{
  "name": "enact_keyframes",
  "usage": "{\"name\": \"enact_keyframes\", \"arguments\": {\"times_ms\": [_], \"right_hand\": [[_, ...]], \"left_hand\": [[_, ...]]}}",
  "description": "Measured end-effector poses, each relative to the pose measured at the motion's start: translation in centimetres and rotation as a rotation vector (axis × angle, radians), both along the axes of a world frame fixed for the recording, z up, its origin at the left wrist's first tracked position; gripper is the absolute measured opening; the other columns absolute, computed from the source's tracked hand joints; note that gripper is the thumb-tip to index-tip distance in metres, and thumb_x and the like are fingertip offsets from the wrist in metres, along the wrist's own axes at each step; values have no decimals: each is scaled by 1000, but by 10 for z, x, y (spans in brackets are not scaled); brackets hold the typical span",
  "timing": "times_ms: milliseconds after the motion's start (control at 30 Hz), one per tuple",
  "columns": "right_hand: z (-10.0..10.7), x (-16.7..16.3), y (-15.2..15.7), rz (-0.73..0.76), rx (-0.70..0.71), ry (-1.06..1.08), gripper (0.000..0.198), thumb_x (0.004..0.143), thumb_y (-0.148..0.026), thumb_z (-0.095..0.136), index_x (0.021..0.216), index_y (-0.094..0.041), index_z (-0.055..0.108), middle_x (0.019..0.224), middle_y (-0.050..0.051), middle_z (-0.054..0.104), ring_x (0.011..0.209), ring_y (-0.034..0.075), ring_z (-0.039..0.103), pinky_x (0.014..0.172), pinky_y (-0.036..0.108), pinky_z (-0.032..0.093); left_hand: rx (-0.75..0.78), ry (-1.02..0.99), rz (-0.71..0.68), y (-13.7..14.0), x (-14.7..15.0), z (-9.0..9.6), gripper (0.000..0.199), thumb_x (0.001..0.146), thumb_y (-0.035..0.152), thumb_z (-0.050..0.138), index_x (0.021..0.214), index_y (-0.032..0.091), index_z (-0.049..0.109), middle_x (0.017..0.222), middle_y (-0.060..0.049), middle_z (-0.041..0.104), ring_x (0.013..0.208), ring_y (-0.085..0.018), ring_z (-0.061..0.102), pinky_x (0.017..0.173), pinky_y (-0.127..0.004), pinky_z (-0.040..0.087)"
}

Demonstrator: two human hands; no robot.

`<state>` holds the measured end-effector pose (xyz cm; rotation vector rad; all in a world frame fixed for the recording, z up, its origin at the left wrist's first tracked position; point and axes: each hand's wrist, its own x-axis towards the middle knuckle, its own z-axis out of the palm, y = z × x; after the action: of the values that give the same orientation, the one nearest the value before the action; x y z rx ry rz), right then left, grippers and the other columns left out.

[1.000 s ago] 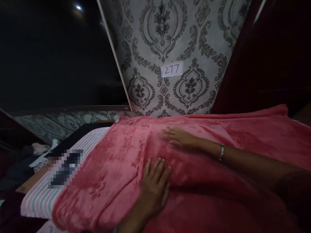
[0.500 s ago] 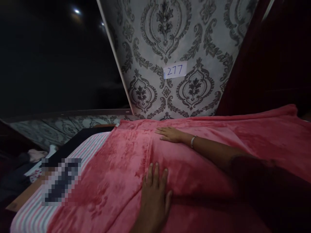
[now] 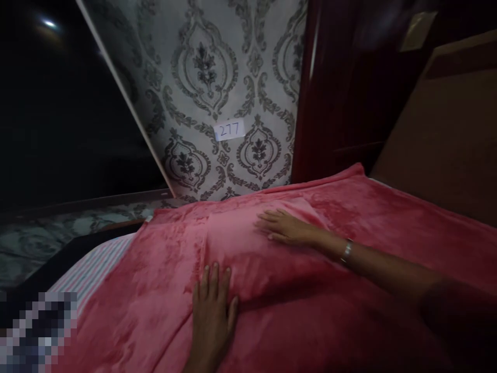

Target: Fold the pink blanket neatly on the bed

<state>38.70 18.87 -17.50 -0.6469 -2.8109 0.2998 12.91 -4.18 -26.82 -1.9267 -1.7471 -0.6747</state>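
A plush pink-red blanket (image 3: 155, 290) is spread over a surface in front of me, with a smoother, lighter patch in its middle and a long fold running to the lower left. My left hand (image 3: 213, 305) lies flat on the blanket near the bottom centre, fingers apart. Farther off and to the right, my right hand (image 3: 285, 226) rests palm down on the lighter patch. Its fingers are stretched out and slightly blurred, and a bracelet (image 3: 347, 250) circles that wrist. Nothing is held in either hand.
Striped cloth (image 3: 93, 267) shows beyond the blanket's left edge, with a pixelated patch below it. A large dark screen (image 3: 70, 114) stands at the left. Behind are patterned wallpaper (image 3: 198, 77) with a paper (image 3: 230, 129) marked 277, and a dark red panel (image 3: 341, 93). A brown board (image 3: 446, 134) leans right.
The view has turned to the right, bringing the brown board into sight. My right hand has slid rightward across the blanket, smoothing out the lighter patch. My left hand stays flat at the same spot.
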Motion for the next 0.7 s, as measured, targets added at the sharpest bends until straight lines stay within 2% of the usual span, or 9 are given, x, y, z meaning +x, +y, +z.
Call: {"name": "enact_keyframes", "arguments": {"times_ms": [100,133,200,300,400,467,533,600,700], "right_hand": [[-8,51,-34,-33,-36,36,60,102,-60,42,156,-34,40,165,6,31,154,31,19,124,60,11],[-12,60,-42,-44,-54,40,61,102,-60,42,156,-34,40,165,6,30,155,32,17,123,61,10],[-20,69,-52,-59,-90,47,61,102,-60,41,157,-34,37,166,5,28,155,31,15,123,61,10],[-30,66,-58,-67,-101,73,59,104,-57,38,158,-34,35,167,4,26,156,29,13,124,61,9],[-34,61,-60,-39,-70,122,58,104,-52,42,158,-32,36,164,5,34,155,27,16,125,57,7],[-35,61,-59,-33,-69,153,56,104,-49,44,157,-31,38,162,4,38,155,27,18,126,56,6],[-35,63,-58,-31,-103,161,56,104,-49,44,157,-32,39,164,3,33,155,27,17,126,57,5],[-36,65,-56,-21,-160,153,58,103,-53,44,158,-33,37,167,4,25,155,28,15,125,59,7],[-38,67,-54,-17,-237,150,60,103,-52,45,159,-37,32,168,3,18,156,28,13,125,60,8]], "left_hand": [[21,-15,-28,2,-1,15,59,96,28,49,154,31,42,156,-11,48,145,-35,42,118,-69,24],[7,-27,-68,5,2,26,59,98,27,47,156,33,39,155,-10,49,145,-33,43,120,-69,22],[-58,-80,-200,20,16,56,58,101,27,41,158,33,34,155,-6,50,144,-27,45,122,-61,27],[-262,-190,-483,71,56,106,53,104,31,35,158,30,35,158,-4,46,144,-19,46,120,-42,39],[-569,-150,-752,143,104,134,49,105,38,34,152,32,46,154,-1,51,144,-18,45,122,-43,34],[-755,-80,-823,191,129,135,48,105,42,33,152,35,45,158,1,45,150,-19,34,126,-49,23],[-840,6,-841,232,145,125,47,105,44,33,150,38,46,160,1,42,153,-23,27,125,-59,11],[-828,83,-841,266,152,109,47,104,44,39,150,38,45,162,-1,38,155,-27,22,121,-67,6],[-773,118,-804,303,152,90,55,100,49,46,153,37,39,165,-3,31,156,-30,16,119,-70,10]]}}
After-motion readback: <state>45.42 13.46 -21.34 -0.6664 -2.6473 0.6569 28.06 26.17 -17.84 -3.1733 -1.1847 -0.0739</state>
